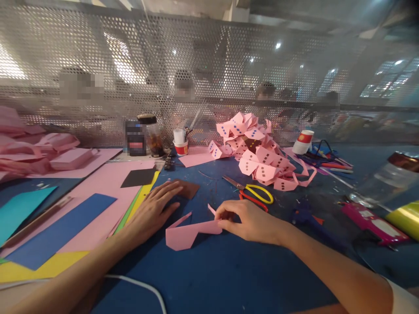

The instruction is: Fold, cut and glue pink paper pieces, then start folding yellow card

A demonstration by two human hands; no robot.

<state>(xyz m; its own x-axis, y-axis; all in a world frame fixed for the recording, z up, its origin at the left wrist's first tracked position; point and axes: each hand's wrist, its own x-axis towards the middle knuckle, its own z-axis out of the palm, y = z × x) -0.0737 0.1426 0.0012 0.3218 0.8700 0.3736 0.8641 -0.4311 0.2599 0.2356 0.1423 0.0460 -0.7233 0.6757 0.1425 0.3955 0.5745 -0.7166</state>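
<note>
Pinched in my right hand [242, 220] is the right end of a pink paper cutout [183, 234], shaped like glasses with two thin folded arms. The cutout stands on the blue table [209, 279]. My left hand [160, 207] lies to its left with the fingers stretched out, its fingertips at a brown paper piece [188, 189]. Nothing shows in that hand's grip. Beyond my right hand lie scissors [258, 194] with yellow and red handles, blades pointing left.
Folded pink pieces with small squares [262, 152] are heaped behind the scissors. Coloured sheets [68, 226] cover the left side. A glue gun [310, 218], pink tool [369, 220] and clear jar [393, 174] lie right. A perforated metal screen [209, 56] stands behind.
</note>
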